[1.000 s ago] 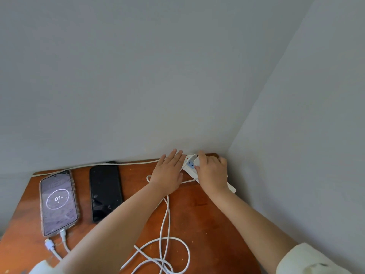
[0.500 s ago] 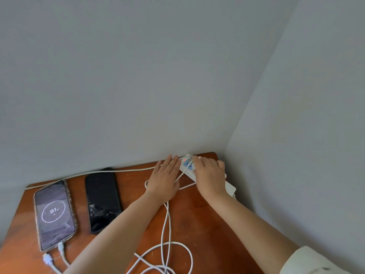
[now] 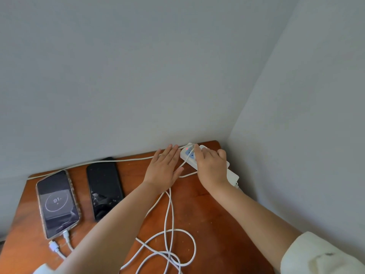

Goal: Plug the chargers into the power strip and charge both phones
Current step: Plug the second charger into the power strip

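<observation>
A white power strip (image 3: 232, 176) lies in the table's far right corner, with a red light lit at its far end. My right hand (image 3: 211, 167) lies over it, fingers curled round a white charger (image 3: 203, 147), index finger stretched forward. My left hand (image 3: 163, 168) rests flat on the table just left of the strip, fingers straight. A phone in a clear case (image 3: 57, 204) at the left shows 91 on its lit screen and has a white cable plugged in. Beside it lies a black phone (image 3: 104, 186) with a dark screen.
The wooden table (image 3: 213, 214) sits in a corner between two grey walls. White cables (image 3: 169, 218) run from the strip and loop near the front edge. A loose white connector (image 3: 53, 246) lies below the lit phone. Another white cable runs along the back edge.
The red light on the strip, unseen a second ago, now shows. My right index finger has stretched forward along the strip. Both hands otherwise stay in place.
</observation>
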`<control>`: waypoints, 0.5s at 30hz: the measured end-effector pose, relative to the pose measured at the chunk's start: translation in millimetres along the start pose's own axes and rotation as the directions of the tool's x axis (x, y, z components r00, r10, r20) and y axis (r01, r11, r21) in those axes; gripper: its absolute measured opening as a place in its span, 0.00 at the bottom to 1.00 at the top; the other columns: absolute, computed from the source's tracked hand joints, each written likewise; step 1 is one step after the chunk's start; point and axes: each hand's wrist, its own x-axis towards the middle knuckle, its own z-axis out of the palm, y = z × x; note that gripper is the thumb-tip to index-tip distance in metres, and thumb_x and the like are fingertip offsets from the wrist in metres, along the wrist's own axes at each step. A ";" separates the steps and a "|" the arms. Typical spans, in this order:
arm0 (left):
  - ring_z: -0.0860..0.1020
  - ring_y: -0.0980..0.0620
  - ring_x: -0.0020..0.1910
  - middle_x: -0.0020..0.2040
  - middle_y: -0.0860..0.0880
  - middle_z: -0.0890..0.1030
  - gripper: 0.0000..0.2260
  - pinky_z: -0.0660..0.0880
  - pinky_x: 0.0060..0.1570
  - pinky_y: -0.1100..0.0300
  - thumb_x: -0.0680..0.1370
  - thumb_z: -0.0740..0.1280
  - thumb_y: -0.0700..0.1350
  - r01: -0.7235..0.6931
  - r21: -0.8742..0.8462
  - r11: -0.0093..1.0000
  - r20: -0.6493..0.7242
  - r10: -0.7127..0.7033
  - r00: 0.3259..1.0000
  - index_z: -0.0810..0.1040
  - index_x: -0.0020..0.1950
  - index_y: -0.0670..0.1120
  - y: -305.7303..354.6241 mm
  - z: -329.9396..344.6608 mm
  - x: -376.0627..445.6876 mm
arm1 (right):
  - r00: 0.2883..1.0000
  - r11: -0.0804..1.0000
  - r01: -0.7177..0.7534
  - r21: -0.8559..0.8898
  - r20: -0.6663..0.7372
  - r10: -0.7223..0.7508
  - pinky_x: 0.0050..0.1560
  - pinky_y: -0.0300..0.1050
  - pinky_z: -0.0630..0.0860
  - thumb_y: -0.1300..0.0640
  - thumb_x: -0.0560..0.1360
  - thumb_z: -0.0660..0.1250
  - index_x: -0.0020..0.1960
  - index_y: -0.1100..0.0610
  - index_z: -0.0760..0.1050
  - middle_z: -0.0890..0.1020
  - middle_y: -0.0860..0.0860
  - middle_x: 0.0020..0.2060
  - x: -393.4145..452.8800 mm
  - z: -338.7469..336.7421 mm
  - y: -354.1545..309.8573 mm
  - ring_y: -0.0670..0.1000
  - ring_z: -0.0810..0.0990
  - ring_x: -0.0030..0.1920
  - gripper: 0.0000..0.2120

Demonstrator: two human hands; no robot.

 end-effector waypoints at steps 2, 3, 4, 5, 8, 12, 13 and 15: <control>0.40 0.52 0.76 0.78 0.49 0.44 0.29 0.34 0.71 0.57 0.78 0.37 0.60 0.004 -0.007 1.000 -0.003 -0.004 1.000 0.42 0.75 0.47 0.2 1.8 0.3 | 1.000 1.000 0.005 -0.017 0.009 -0.005 0.38 0.44 0.65 0.61 0.50 0.82 0.46 0.60 0.82 0.83 0.54 0.27 2.0 -1.9 -1.4 0.53 0.82 0.29 0.25; 0.40 0.53 0.76 0.78 0.49 0.44 0.32 0.33 0.70 0.57 0.74 0.32 0.61 0.001 -0.006 1.000 -0.013 -0.001 1.000 0.42 0.75 0.47 0.8 1.1 0.2 | 1.000 1.000 0.005 -0.010 0.007 -0.005 0.38 0.43 0.62 0.61 0.49 0.82 0.45 0.61 0.82 0.83 0.54 0.27 3.3 -2.6 -0.8 0.54 0.82 0.28 0.25; 0.39 0.53 0.76 0.78 0.50 0.44 0.35 0.33 0.68 0.57 0.71 0.30 0.61 0.000 -0.002 1.000 -0.011 0.000 1.000 0.42 0.75 0.47 0.7 1.8 1.1 | 1.000 1.000 0.000 0.011 0.006 0.000 0.38 0.43 0.59 0.61 0.48 0.83 0.45 0.61 0.82 0.83 0.54 0.26 5.3 -3.9 0.7 0.53 0.82 0.27 0.25; 0.38 0.54 0.75 0.78 0.49 0.44 0.35 0.33 0.68 0.57 0.71 0.30 0.61 0.001 -0.002 1.000 -0.012 -0.001 1.000 0.42 0.75 0.47 0.6 2.4 2.3 | 1.000 0.999 -0.008 0.038 0.007 0.008 0.37 0.43 0.58 0.60 0.47 0.83 0.44 0.61 0.82 0.83 0.54 0.25 7.6 -5.4 2.9 0.53 0.81 0.26 0.26; 0.39 0.53 0.76 0.78 0.49 0.44 0.37 0.33 0.69 0.57 0.70 0.28 0.63 0.001 -0.005 1.000 -0.010 -0.001 1.000 0.42 0.75 0.47 -0.3 3.5 4.2 | 0.999 0.998 -0.023 0.061 0.033 0.021 0.37 0.42 0.66 0.56 0.45 0.84 0.42 0.58 0.83 0.82 0.50 0.22 11.8 -10.4 7.5 0.51 0.79 0.22 0.26; 0.41 0.51 0.76 0.78 0.49 0.44 0.49 0.32 0.67 0.56 0.59 0.15 0.65 -0.010 0.027 1.000 -0.012 0.010 1.000 0.42 0.75 0.46 -1.9 6.6 5.6 | 0.999 0.996 -0.038 0.085 0.041 0.035 0.36 0.40 0.70 0.58 0.45 0.84 0.42 0.59 0.83 0.82 0.52 0.23 4.6 -11.1 5.1 0.52 0.80 0.23 0.26; 0.41 0.51 0.76 0.78 0.49 0.44 0.49 0.32 0.67 0.56 0.59 0.15 0.65 -0.012 0.031 0.999 -0.011 0.012 1.000 0.41 0.75 0.47 -1.7 6.0 5.3 | 0.999 0.995 -0.038 0.087 0.034 0.035 0.38 0.43 0.66 0.61 0.46 0.83 0.43 0.60 0.82 0.82 0.53 0.23 1.8 -10.5 4.5 0.53 0.80 0.23 0.25; 0.41 0.51 0.76 0.78 0.49 0.44 0.46 0.32 0.67 0.56 0.61 0.19 0.65 -0.010 0.042 0.999 -0.008 0.011 1.000 0.41 0.75 0.47 -1.3 6.0 4.9 | 0.999 0.995 -0.039 0.095 0.010 0.039 0.37 0.43 0.58 0.64 0.46 0.83 0.42 0.62 0.82 0.81 0.54 0.23 -0.4 -8.9 3.9 0.54 0.80 0.23 0.25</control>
